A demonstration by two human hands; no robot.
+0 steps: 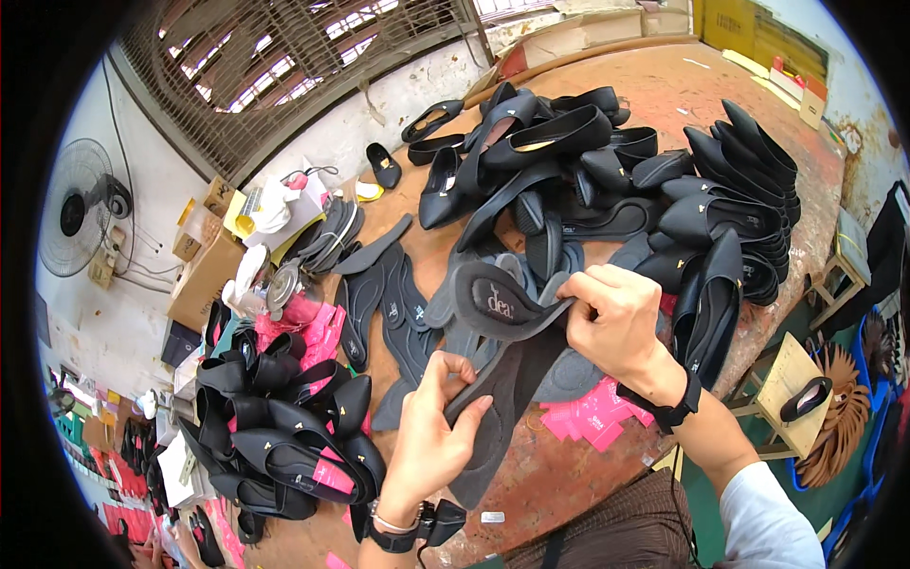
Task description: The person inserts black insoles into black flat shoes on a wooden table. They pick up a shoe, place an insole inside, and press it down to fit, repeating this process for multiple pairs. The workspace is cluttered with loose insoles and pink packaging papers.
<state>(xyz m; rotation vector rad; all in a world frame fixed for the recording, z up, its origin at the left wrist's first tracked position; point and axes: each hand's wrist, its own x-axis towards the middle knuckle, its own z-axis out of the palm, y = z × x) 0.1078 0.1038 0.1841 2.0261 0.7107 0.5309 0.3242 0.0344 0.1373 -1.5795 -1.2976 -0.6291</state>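
Note:
Both my hands are at a dark grey shoe insole (517, 403) held above the table. My left hand (436, 431) pinches its left edge between thumb and fingers. Higher up and to the right, my right hand (611, 318) grips the curled edge of an insole heel with an oval black pad (488, 305). Whether this heel and the lower strip are one bent piece or two, I cannot tell. Below and behind my hands lie several loose grey insoles (393, 299) and pink paper slips (602, 417).
Black pointed shoes (550, 137) are heaped at the far middle, with nested rows (730, 204) at the right. Another shoe pile (294, 436) lies at the left near a glass jar (284, 289). A stool (796, 379) bearing one shoe stands off the table's right edge.

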